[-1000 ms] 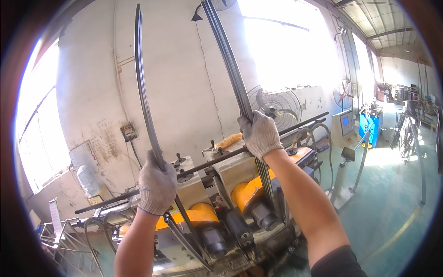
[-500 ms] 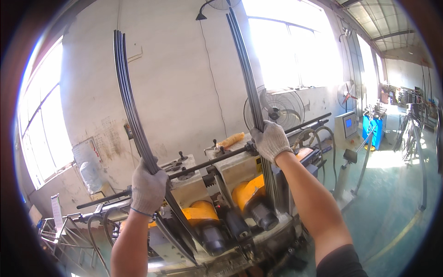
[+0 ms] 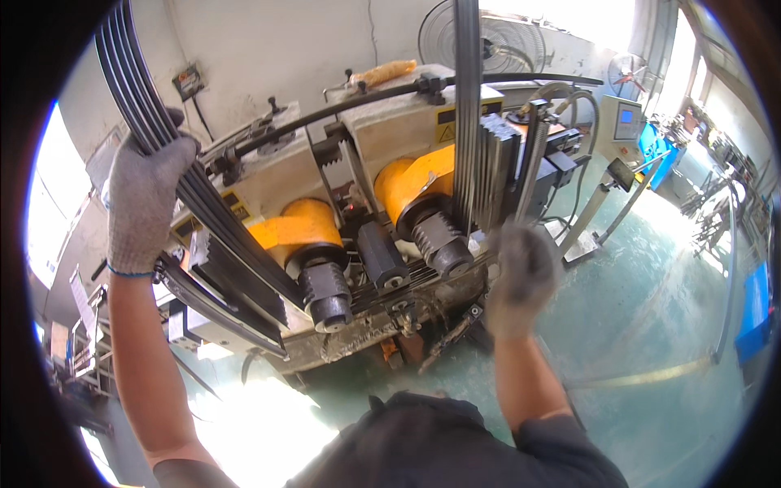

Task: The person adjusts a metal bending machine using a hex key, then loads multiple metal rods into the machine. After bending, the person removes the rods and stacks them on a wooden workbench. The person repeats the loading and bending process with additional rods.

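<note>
My left hand [image 3: 152, 191], in a grey knit glove, is wrapped around the left bundle of long dark metal bars [image 3: 236, 232]. That bundle leans to the upper left, its lower end beside the left grooved black roller [image 3: 325, 289]. A second upright bundle of bars [image 3: 467, 106] stands by the right grooved roller [image 3: 439, 236]. My gloved right hand [image 3: 525, 272] is off this bundle, lower and to its right; motion blur smears its fingers. Yellow arms [image 3: 419, 180] of the machine hold the rollers, with a black block [image 3: 381, 254] between them.
A dark horizontal rod [image 3: 325, 110] crosses the machine's top, where a yellowish roll [image 3: 386, 73] lies. To the right stand hoses [image 3: 582, 106], a control box with a screen [image 3: 622, 122] and a pedestal [image 3: 587, 220]. A caged fan [image 3: 488, 45] is behind.
My right hand has let go of the right bundle and dropped lower. My left hand still grips the left bundle. The view has tilted down toward the machine.
</note>
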Motion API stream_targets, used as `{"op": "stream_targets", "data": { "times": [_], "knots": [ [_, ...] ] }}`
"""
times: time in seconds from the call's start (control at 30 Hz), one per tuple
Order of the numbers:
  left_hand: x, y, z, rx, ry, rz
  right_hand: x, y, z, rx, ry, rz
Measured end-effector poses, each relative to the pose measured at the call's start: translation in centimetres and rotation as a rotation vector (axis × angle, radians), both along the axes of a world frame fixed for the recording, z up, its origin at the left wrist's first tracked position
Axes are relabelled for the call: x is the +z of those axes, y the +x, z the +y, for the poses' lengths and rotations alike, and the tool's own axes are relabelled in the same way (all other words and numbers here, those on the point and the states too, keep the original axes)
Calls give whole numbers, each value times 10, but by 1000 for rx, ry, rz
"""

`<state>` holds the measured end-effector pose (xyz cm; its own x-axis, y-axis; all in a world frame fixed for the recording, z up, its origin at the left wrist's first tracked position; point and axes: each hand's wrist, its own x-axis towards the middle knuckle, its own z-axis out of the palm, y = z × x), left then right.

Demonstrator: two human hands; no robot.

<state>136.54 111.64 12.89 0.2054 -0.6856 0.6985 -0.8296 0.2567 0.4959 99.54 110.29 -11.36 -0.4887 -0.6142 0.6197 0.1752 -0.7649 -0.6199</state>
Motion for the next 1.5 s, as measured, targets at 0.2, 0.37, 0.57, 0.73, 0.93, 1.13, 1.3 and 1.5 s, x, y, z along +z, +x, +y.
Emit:
{"op": "stream_targets", "data": {
  "times": [0.2,0.37,0.57,0.73,0.93,1.13,1.3,1.5],
  "knots": [
    [0,22,-7,12,-3,-414,-151,35,15,340,855,-10],
    [1,35,-8,40,82,-218,-180,53,-38,594,866,-372],
    [-3,39,-4,-17,-62,-425,-184,77,-73,647,921,-743],
    [5,42,-2,29,175,-142,-173,92,-78,729,802,-597],
    [7,-25,14,-29,42,63,-151,72,-55,509,1067,179],
    [14,-40,116,70,-88,-265,-178,49,25,553,892,-579],
    [-32,-12,220,234,-68,-14,-171,61,98,418,894,-93],
    [-88,54,399,223,-281,498,-143,138,201,527,800,159]
  ]
}}
